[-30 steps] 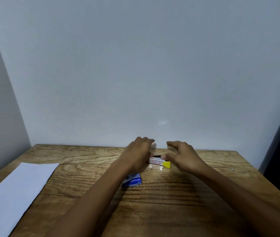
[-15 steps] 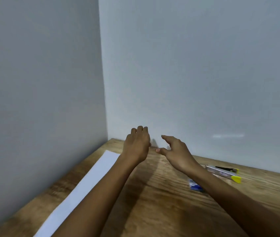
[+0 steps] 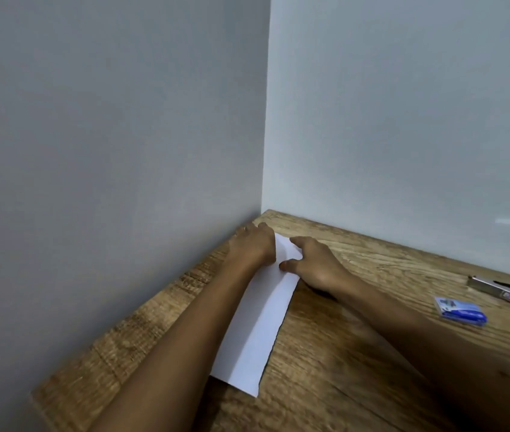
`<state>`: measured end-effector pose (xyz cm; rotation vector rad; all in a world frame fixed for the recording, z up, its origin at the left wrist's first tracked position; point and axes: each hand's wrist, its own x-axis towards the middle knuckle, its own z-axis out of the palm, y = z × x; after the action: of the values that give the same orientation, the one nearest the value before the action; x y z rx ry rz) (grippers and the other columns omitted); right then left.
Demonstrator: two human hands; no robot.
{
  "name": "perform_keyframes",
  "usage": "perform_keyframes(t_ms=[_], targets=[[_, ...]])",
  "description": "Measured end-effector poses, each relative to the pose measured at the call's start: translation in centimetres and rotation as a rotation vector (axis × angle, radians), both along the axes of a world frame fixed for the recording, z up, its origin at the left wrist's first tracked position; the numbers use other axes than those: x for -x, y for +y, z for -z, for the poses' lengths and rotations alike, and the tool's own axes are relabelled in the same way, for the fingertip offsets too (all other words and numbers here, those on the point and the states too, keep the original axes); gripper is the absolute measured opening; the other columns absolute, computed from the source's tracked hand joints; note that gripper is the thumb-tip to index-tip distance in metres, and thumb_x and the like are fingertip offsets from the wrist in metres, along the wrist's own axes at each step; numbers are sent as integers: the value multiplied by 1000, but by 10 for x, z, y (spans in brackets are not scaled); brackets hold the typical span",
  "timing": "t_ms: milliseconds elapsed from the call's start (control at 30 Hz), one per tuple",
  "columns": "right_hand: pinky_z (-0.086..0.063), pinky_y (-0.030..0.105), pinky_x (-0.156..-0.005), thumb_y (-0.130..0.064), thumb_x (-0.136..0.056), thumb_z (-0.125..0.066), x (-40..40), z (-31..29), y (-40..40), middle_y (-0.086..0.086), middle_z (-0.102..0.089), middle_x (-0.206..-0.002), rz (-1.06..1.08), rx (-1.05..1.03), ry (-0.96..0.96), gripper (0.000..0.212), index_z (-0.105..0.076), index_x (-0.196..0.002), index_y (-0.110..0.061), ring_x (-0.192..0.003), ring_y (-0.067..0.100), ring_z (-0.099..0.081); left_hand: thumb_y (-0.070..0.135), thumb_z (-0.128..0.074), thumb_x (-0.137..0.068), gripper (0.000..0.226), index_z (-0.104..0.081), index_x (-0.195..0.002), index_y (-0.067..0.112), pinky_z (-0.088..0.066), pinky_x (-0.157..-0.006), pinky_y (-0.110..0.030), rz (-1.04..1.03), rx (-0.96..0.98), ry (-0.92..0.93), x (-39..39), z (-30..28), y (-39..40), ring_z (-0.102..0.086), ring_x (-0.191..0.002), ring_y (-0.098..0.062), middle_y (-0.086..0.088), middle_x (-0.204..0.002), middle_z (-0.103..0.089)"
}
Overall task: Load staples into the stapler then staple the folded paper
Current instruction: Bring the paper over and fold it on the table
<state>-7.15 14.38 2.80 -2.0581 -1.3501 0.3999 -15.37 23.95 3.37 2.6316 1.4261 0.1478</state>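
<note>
folded paper (image 3: 258, 332) flat, long axis toward corner, both hands on far end

Both hands on far end of folded paper (image 3: 256, 332): left hand (image 3: 252, 246) flat, right hand (image 3: 313, 263) beside it (fingers spread). Stapler (image 3: 503, 289), staple box (image 3: 461, 310) well right.

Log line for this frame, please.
left hand: on paper far end | right hand: on paper | stapler, staple box: untouched, right

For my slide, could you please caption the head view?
Both hands, left and right, on the far end of the paper; stapler lies aside.
</note>
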Motion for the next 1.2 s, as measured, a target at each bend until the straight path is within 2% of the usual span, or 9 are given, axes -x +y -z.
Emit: perform_keyframes(t_ms=[200, 267, 367, 500, 700, 833, 933, 1100, 1200], targets=[[-43, 35, -91, -14, -86, -62, 1, 2, 3, 13, -58, -129, -5, 21, -15, 43, -52, -126, -3, -117, 28, -54, 15, -72, -82, 49, -51, -124, 3, -44, -95, -38, -26, 86, -97, -5, -8, 1, -51, -120, -31, -16, -129, -54], [-43, 36, -91, -14, -86, -62, 1, 2, 3, 13, -60, -125, 3, 17, -3, 40, -54, -124, -2, -115, 29, -55, 13, -74, -80, 51, -51, -124, 1, -47, -90, -33, -38, 103, -177, -5, -9, 0, -55, -117, -29, -16, -128, -55], [-47, 38, -91, -16, -84, -64, -3, 6, 4, 11, -64, -118, 6, -5, 18, 36, -59, -117, -5, -112, 29, -58, 10, -75, -79, 60, -43, -130, 0, -45, -94, -33, -58, 152, -295, -3, -12, -3, -52, -121, -30, -17, -133, -50], [-38, 39, -103, -23, -83, -67, -12, 4, 2, 7, -42, -146, 33, -54, 31, 68, -37, -142, -8, -132, 25, -41, 8, -72, -80, 61, -42, -133, 2, -43, -97, -33, -45, 253, -511, -4, -17, -2, -49, -123, -30, -17, -136, -49], [-31, 36, -112, -22, -83, -69, -41, -24, -21, 6, -29, -154, 151, -234, 125, 75, -29, -146, -12, -140, 22, -30, 8, -74, -79, 63, -44, -134, 9, -45, -100, -37, -14, 418, -876, -30, -45, -10, -55, -117, -30, -17, -132, -53], [-42, 29, -96, -19, -84, -69, -71, -51, -64, -3, -46, -138, 226, -343, 229, 67, -36, -142, -14, -122, 17, -48, 3, -73, -77, 61, -45, -131, 11, -52, -92, -44, 57, 579, -1063, -71, -63, -32, -64, -102, -31, -16, -121, -61], [-51, 40, -93, -13, -82, -69, -100, -64, -101, 2, -60, -125, 272, -421, 320, 56, -45, -133, -15, -107, 21, -61, 0, -72, -76, 60, -47, -129, 10, -53, -90, -44, 126, 636, -1137, -111, -67, -57, -66, -99, -30, -15, -118, -63], [-53, 40, -88, -8, -81, -70, -147, -65, -161, 13, -67, -106, 413, -449, 411, 65, -41, -138, -17, -98, 27, -66, -1, -71, -76, 57, -48, -127, 10, -52, -92, -41, 188, 663, -1172, -173, -58, -101, -63, -102, -28, -12, -120, -62], [-51, 48, -93, 2, -78, -69, -171, -54, -189, 16, -69, -96, 478, -469, 478, 66, -44, -137, -17, -105, 33, -63, -1, -71, -77, 57, -47, -127, 10, -52, -89, -39, 207, 704, -1158, -203, -49, -123, -61, -104, -28, -12, -122, -60]])
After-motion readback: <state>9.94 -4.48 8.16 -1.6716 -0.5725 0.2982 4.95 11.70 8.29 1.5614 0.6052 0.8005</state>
